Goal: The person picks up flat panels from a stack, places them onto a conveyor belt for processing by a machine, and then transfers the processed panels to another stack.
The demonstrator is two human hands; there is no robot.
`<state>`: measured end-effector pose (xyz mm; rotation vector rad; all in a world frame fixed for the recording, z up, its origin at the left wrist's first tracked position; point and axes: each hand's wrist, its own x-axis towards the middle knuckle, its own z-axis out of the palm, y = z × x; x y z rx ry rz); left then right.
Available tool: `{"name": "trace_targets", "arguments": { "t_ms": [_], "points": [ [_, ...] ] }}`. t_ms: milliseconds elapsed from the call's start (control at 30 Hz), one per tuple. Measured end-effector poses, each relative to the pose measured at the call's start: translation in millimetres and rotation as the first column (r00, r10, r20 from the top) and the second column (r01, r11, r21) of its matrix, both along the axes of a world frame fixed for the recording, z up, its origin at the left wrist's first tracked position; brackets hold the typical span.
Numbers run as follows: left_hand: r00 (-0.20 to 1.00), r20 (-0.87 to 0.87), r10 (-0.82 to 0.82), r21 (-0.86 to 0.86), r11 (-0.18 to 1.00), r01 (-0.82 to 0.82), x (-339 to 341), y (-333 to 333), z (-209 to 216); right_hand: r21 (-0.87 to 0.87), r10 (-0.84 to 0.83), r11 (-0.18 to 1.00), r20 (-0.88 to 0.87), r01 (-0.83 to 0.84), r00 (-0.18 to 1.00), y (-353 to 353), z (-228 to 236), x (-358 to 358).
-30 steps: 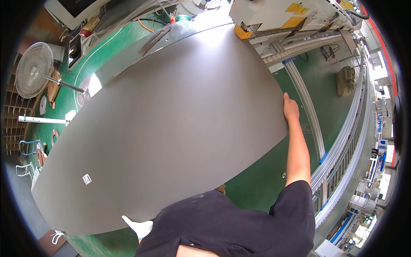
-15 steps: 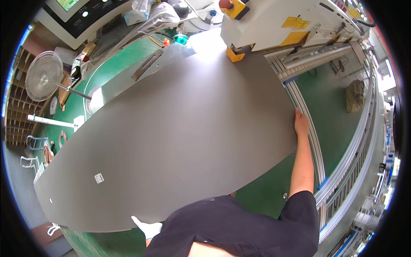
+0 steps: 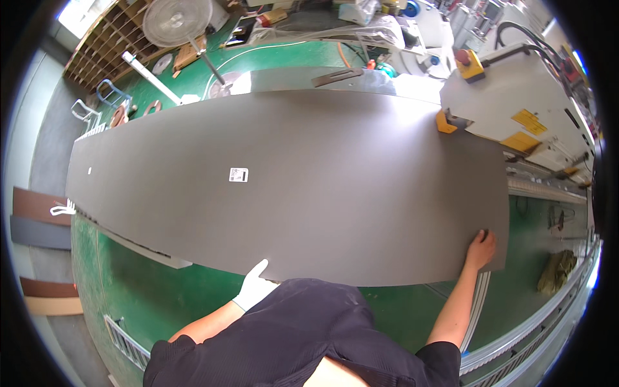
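A long grey panel [image 3: 335, 193] lies flat across the view, with a white label [image 3: 238, 175] left of its middle and a smaller white sticker [image 3: 89, 171] near its far left end. My left hand [image 3: 256, 286], in a white glove, grips the near edge. Its thumb rests on top and the other fingers are hidden below. Bare, my right hand [image 3: 481, 249] is on the panel's upper face by the near right corner. Its fingers are curled, and a small dark spot shows at the fingertips; I cannot make out what it is.
A white machine [image 3: 516, 106] with a red stop button [image 3: 463, 57] and a yellow corner guard [image 3: 446, 121] overhangs the panel's far right. Metal rails [image 3: 535, 351] run at right. Beyond the panel stand a fan [image 3: 177, 20] and a slotted grey bar [image 3: 337, 77].
My view has turned, so the panel now lies more level across it. My right hand has left the panel's right edge for its top face. The gloved left hand remains at the near edge.
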<state>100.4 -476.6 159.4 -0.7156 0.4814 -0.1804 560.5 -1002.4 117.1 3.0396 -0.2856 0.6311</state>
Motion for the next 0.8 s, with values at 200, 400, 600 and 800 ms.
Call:
{"name": "trace_targets", "arguments": {
  "t_ms": [200,400,600,800],
  "points": [
    [0.881,-0.323,-0.346,0.461,0.756,0.466,-10.2,15.7,2.8,0.065,0.022,0.998,-0.134,-0.014,0.991,26.8,13.0,-66.3],
    [0.934,-0.178,-0.311,0.387,0.85,0.357,-40.9,44.8,-41.2,0.269,-0.188,0.943,-0.057,0.197,0.98,6.3,-23.6,-101.4],
    [0.906,-0.206,-0.37,0.308,0.854,0.419,-42.0,67.2,-10.5,0.984,-0.36,-0.169,-0.115,0.056,0.926,46.2,-29.9,-130.5],
    [0.819,-0.355,-0.451,0.37,0.736,0.567,-64.7,89.7,-22.2,0.848,-0.279,-0.53,-0.169,-0.005,0.945,102.8,-4.2,-153.8]
  ]
}}
